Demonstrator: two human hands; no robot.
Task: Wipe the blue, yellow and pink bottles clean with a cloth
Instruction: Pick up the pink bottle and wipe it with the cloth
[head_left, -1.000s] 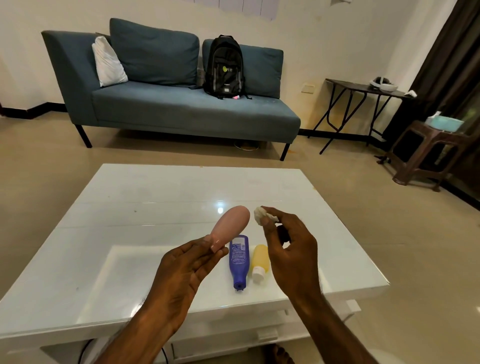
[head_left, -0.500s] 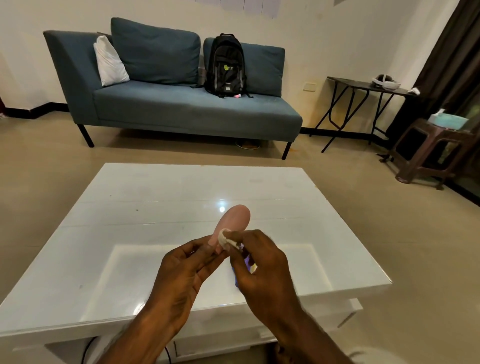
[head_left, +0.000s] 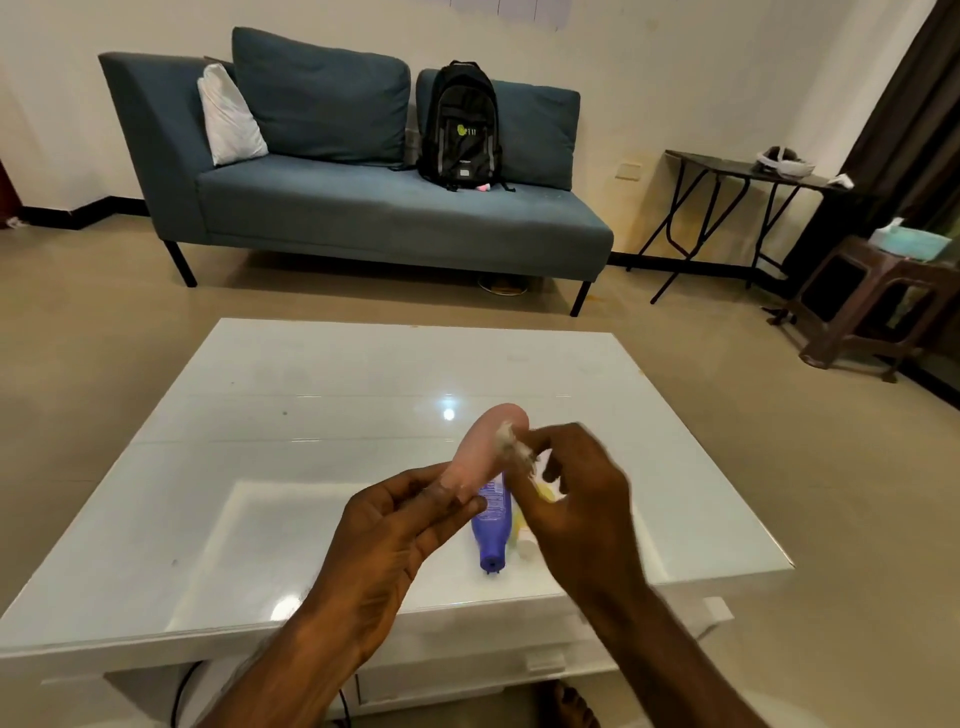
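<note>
Sofa (head_left: 363, 208): a big blue sofa is sitting at the top of the frame, with a black backpack (head_left: 460, 124) and a white pillow (head_left: 228, 122) resting on it.
Table (head_left: 311, 415): a shiny white table is filling the middle of the frame.
Side tables: a dark folding table (head_left: 743, 176) and a brown stool (head_left: 872, 296) are standing at the upper right.
Left hand (head_left: 395, 540): it is reaching up from the bottom middle, and its fingers are gripping the low end of the pink bottle.
Right hand (head_left: 576, 499): it is looking blurry, just right of the middle, and its fingers are pinching the cloth.
Pink bottle (head_left: 483, 452): it is tilting up and away above the table, in the middle of the frame.
Blue bottle (head_left: 491, 535): it is lying flat on the table, below the pink one, with its cap pointing toward the bottom edge.
Yellow bottle (head_left: 543, 491): it is lying just beside the blue one, mostly hiding behind the right hand.
Cloth (head_left: 511, 444): a small white wad is pressing on the right side of the pink bottle, near its top.
</note>
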